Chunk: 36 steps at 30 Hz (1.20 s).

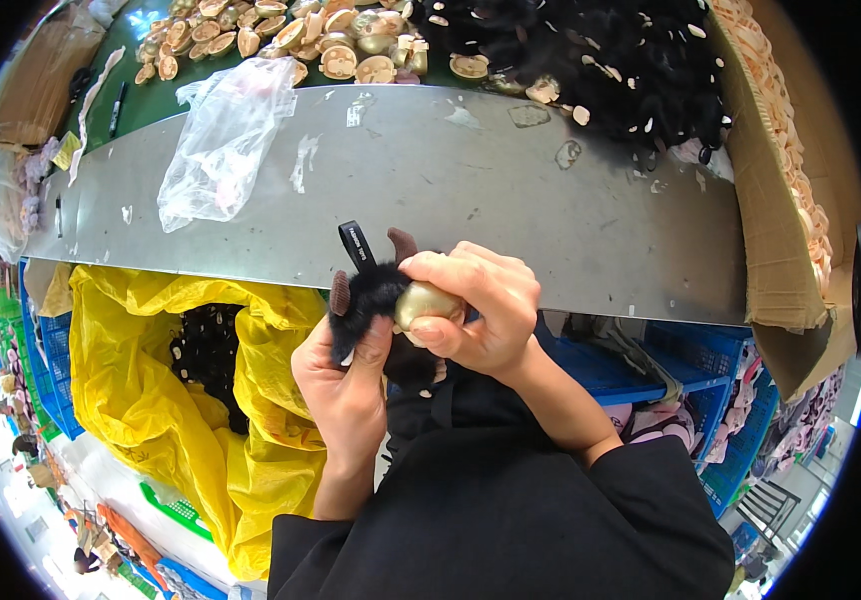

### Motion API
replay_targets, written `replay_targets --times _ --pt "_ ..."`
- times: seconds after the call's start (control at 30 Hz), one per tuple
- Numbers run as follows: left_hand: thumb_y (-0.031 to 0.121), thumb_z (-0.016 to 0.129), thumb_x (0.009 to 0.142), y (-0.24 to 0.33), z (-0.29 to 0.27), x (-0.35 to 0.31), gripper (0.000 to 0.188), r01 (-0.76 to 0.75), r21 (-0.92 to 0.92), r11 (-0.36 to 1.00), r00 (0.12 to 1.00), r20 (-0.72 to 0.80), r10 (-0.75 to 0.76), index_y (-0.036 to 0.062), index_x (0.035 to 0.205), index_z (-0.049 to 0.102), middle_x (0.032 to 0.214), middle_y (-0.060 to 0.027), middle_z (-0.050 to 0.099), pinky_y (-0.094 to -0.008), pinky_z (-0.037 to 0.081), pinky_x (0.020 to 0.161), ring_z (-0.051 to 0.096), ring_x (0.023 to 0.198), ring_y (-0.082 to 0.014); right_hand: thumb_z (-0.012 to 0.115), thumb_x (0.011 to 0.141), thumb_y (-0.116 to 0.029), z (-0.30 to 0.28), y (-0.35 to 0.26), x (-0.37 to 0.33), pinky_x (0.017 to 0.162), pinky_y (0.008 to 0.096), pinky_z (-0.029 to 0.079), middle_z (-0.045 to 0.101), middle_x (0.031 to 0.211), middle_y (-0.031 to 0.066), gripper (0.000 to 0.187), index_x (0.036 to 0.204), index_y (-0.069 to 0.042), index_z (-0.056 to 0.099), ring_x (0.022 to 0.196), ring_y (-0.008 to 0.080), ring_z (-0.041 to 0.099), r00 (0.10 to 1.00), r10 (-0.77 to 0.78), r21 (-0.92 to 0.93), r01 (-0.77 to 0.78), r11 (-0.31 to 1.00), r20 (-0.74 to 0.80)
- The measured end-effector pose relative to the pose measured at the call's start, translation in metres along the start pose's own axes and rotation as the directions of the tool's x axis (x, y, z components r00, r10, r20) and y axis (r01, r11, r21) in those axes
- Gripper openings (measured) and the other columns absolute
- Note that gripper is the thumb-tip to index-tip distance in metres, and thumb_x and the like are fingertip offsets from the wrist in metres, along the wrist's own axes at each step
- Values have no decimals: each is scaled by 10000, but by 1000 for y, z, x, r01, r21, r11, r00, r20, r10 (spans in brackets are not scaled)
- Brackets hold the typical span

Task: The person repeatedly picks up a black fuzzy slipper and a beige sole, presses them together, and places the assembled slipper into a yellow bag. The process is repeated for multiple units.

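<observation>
My left hand is closed on a small black plush toy with brown horn- or ear-like tips and a black ribbon loop. In my right hand, between thumb and fingers, is a rounded, shiny gold-beige plastic shell. The shell is pressed against the plush, between both hands. My left thumb lies on the plush beside the shell. Both hands are just in front of the metal table's near edge. The shell's inner side is hidden.
Behind the grey metal table lie many beige shells and a heap of black plush pieces. A clear plastic bag rests on it. A yellow bag holding black pieces is at left, a cardboard box at right, blue crates below.
</observation>
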<state>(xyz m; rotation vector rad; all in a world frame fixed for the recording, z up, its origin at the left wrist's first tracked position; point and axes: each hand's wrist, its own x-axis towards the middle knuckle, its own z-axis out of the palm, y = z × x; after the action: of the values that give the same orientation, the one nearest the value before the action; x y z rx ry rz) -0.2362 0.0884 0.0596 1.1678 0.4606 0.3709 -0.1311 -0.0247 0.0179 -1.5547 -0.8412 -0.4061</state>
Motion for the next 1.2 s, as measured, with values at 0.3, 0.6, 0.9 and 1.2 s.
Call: replay_targets --times 0.3,0.6,0.9,1.2 --pt "-1 693 944 -8 -4 -2 432 -91 121 988 996 -10 93 -82 1350 571 1165 -100 706 -288 489 988 663 1048 -148 836 823 -368 1 1 1 468 276 439 596 625 53 434 1025 4 738 488 171 541 994 -96 -189 86 978 -45" --pt "95 752 932 -3 8 2 223 -53 114 992 996 -63 61 -19 1108 676 958 26 641 -199 432 802 544 869 -44 830 833 -370 -2 1 0 473 263 433 709 778 102 475 1028 52 731 513 150 541 998 -55 -193 48 980 -29" --pt "68 762 913 4 9 8 219 -39 123 992 995 97 27 24 1060 606 966 28 603 -185 409 778 504 855 -30 828 812 -279 -6 -4 -3 486 255 444 715 781 102 412 1048 47 736 523 145 560 999 33 -125 -36 991 -26" --pt "-5 760 900 -12 9 6 211 -179 80 981 982 -38 183 31 1007 583 1014 -3 638 -205 436 861 551 925 -45 859 791 -239 -3 -14 3 452 260 402 634 643 50 396 1056 36 754 463 142 492 997 -69 -369 56 928 -22"
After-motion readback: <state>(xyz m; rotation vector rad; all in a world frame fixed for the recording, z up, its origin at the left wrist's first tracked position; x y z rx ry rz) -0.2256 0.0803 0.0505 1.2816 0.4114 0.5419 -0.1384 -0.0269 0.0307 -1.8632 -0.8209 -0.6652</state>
